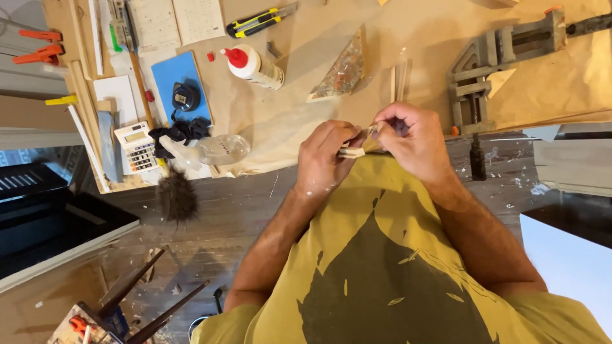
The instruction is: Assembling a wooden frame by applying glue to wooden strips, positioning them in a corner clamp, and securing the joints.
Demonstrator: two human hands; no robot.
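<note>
Both hands, left hand (324, 156) and right hand (411, 140), are pinching a small wood strip (352, 151) between them, which looks thin enough to snap under uneven pressure.

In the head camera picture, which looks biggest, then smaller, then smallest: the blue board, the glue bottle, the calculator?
1. blue board
2. glue bottle
3. calculator

The bottle and calculator look nearly alike, so their order is unsure.

One glue bottle (255, 67), one calculator (138, 148), one utility knife (258, 22), two orange clamps (39, 46).
</note>
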